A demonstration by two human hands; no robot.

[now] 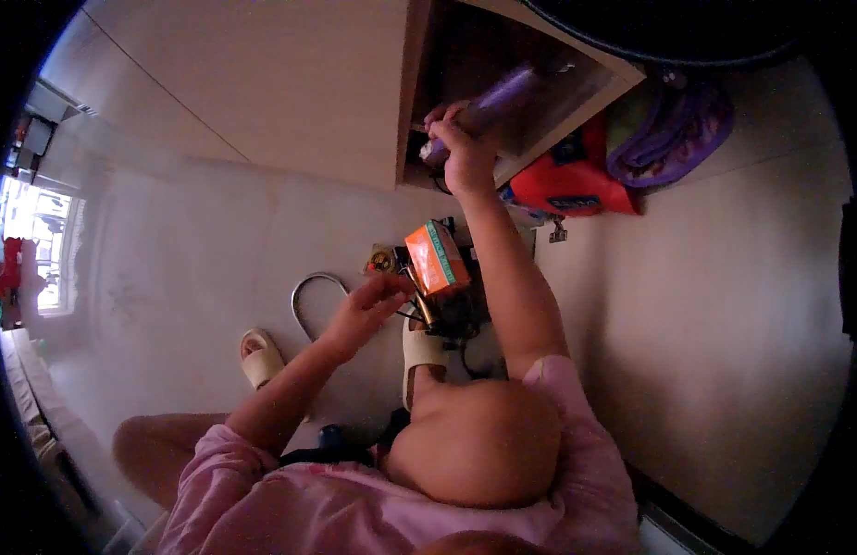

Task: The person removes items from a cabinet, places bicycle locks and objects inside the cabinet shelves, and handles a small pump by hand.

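Note:
My right hand reaches up to the opening of a pale cabinet. Its fingers are wrapped round a long purple cylinder, pale at the near end and tilted into the dark compartment. The cylinder's exact kind is not clear. Lower down, my left hand hovers with loosely bent fingers, apparently holding nothing. Just right of its fingertips, an orange box with a green edge rests on a pile of dark items. A gold-coloured tube and black cords lie by the box.
A red bag and a rolled purple cloth sit right of the cabinet. A curved metal hose lies on the floor. One cream slipper is at left; another is on my foot. A round black rim overhangs the top.

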